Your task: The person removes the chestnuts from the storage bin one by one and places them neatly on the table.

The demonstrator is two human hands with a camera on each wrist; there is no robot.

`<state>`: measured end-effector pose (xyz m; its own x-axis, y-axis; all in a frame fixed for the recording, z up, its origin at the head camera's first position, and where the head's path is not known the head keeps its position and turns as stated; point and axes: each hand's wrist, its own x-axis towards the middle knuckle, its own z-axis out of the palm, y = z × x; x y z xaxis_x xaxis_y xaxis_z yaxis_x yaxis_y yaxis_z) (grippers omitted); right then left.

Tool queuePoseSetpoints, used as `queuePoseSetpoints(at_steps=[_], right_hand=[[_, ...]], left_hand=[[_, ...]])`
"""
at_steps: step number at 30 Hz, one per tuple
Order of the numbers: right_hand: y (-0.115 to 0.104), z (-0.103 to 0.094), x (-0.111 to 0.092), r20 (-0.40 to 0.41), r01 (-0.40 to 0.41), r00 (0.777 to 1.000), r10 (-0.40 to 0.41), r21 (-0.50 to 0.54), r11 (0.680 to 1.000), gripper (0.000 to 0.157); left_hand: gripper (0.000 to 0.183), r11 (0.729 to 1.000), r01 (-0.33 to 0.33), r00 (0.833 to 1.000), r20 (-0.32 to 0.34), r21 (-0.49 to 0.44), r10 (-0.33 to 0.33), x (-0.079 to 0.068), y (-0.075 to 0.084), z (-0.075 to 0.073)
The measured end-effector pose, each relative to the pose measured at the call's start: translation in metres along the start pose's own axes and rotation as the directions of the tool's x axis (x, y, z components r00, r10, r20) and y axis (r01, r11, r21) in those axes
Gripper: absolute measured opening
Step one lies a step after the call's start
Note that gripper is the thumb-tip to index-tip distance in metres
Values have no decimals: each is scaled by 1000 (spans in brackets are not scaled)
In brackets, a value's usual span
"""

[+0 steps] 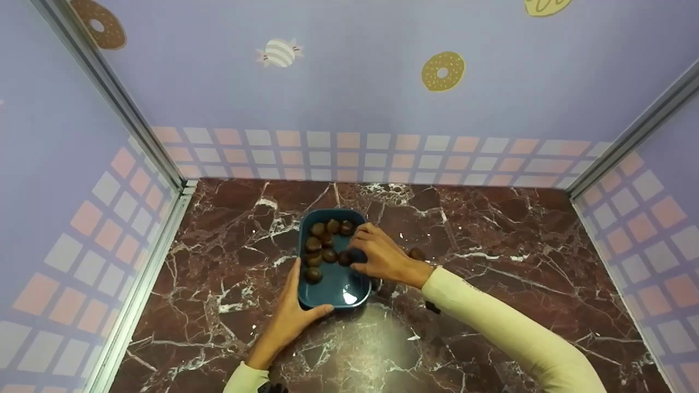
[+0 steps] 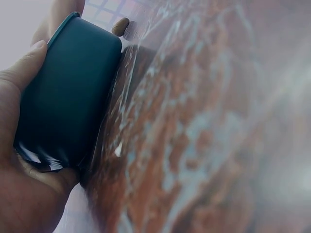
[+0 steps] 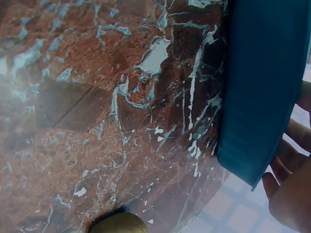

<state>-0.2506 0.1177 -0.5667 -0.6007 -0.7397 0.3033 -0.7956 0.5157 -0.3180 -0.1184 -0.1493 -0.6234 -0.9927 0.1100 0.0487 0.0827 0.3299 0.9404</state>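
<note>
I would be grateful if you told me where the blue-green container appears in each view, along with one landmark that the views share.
Head: the blue-green container sits just below the picture's centre, its open top showing.
Left wrist: its outer wall shows in the left part.
Right wrist: its outer wall runs down the right side, cut off at the top.
Shared landmark: the red-brown marbled tabletop.

The right hand point(image 3: 293, 191) has its fingers at the rim of a teal box point(image 3: 262, 92) on a veined, red-brown table point(image 3: 121, 160). 1 brown nut point(image 3: 119, 224) lies apart from the box; a pale-squared wall point(image 3: 216, 204) stands far.
</note>
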Motion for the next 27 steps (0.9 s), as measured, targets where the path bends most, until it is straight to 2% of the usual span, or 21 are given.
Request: queuePoseSetpoints(at_steps=[8, 18, 27], right_hand=[[1, 6, 6, 22, -11, 1000, 12, -41, 999, 34], [0, 8, 10, 75, -96, 992, 99, -44, 994, 34], [-5, 12, 20, 123, -138, 981, 152, -116, 984, 30]], left_hand=[[132, 1000, 7, 1000, -16, 9, -7, -1, -1, 2], [131, 1000, -6, 1000, -13, 12, 7, 0, -1, 2], [132, 1000, -20, 1000, -8, -17, 20, -2, -1, 2]])
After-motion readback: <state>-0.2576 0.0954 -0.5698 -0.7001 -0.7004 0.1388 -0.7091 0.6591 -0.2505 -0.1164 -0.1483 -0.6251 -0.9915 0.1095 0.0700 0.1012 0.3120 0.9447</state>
